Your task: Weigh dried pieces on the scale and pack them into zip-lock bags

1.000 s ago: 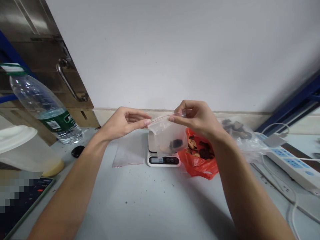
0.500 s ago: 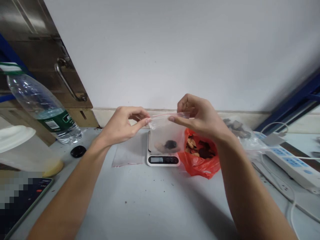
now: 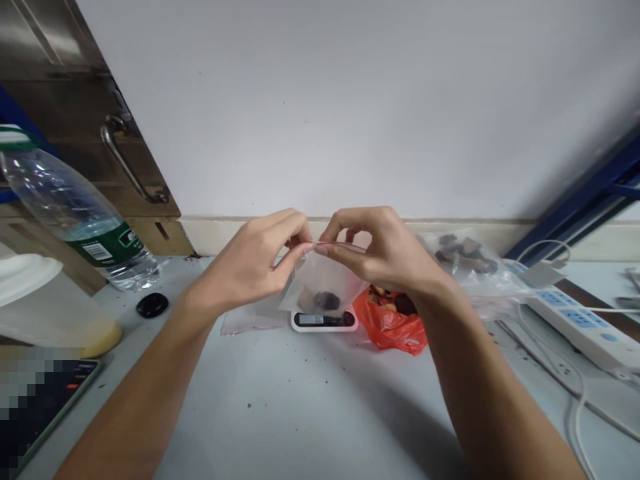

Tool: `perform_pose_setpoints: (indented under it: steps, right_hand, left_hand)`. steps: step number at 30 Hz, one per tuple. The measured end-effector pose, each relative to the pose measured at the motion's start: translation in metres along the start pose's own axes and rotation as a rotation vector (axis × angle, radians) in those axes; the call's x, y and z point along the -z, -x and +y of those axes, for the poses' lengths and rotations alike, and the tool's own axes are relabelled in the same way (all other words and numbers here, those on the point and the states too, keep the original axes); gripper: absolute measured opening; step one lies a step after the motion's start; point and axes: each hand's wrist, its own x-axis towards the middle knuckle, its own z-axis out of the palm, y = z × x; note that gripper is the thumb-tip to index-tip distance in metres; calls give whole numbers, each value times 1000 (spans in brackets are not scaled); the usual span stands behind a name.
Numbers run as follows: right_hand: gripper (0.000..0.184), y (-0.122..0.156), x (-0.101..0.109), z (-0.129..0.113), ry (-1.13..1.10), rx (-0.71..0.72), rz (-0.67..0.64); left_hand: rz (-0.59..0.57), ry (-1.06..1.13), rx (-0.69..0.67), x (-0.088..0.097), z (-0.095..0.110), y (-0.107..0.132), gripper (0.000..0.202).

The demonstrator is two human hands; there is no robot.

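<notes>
Now both hands pinch the top edge of a small clear zip bag, raised just above the scale.

The left hand (image 3: pixel 250 263) and right hand (image 3: pixel 385 250) meet at the red-lined seal of the clear zip bag (image 3: pixel 325 283), thumb and forefinger of each narrowed on that strip so the mouth is pressed flat between them. The bag hangs from this grip, its few dark pieces sagging to the bottom, probably dried food, though the plastic blurs them. Behind it the small scale (image 3: pixel 325 320) sits on the pale surface (image 3: pixel 300 407), an empty flat bag (image 3: pixel 250 321) just left of it and a red bag (image 3: pixel 393 323) of similar pieces just right. Farther left lie a water bottle (image 3: pixel 75 223) and its black cap (image 3: pixel 153 305); a power strip (image 3: pixel 580 323) runs off right.
</notes>
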Motion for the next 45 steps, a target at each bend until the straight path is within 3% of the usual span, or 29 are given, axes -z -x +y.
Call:
perform_pose_setpoints:
  steps: [9, 13, 16, 19, 21, 23, 26, 28, 32, 34, 36, 39, 42, 45]
  right_hand:
    - [28, 4, 23, 25, 38, -130, -55]
    - [31, 6, 29, 25, 133, -201, -46]
    - [31, 8, 35, 21, 218, -253, -86]
    - [21, 8, 37, 16, 149, -265, -251]
    - [34, 7, 36, 14, 34, -209, -389]
    - [31, 9, 35, 14, -24, -172, -481]
    - [14, 19, 48, 17, 22, -268, -474]
    - [17, 31, 69, 22, 83, -374, -355]
    - [33, 65, 120, 43, 445, -408, 163]
    - [51, 86, 133, 61, 674, -332, 268]
    - [67, 110, 134, 84, 856, -320, 149]
    - [66, 140, 121, 115, 901, -404, -209]
    - [70, 151, 112, 125, 815, -463, -272]
    - [71, 143, 116, 117, 723, -515, -246]
  left_hand:
    - [-78, -86, 157, 24, -22, 4, 15]
    - [-94, -99, 125, 24, -23, 4, 18]
    - [-36, -124, 61, 21, -20, 3, 18]
    - [10, -131, -57, 13, -11, -7, 19]
    - [16, -136, -179, 4, -1, -18, 21]
    - [57, -155, -296, -5, 14, -31, 23]
    - [203, -147, -340, -17, 36, -48, 19]
    - [251, -86, -308, -23, 46, -54, 16]
    - [113, 51, -215, -39, 47, -58, 17]
    - [9, 83, -170, -49, 43, -60, 20]
    - [-70, 104, -145, -60, 39, -63, 23]
    - [-158, 120, -117, -71, 39, -66, 25]
    - [-228, 110, -77, -77, 42, -66, 24]
    - [-266, 110, -44, -77, 43, -63, 24]
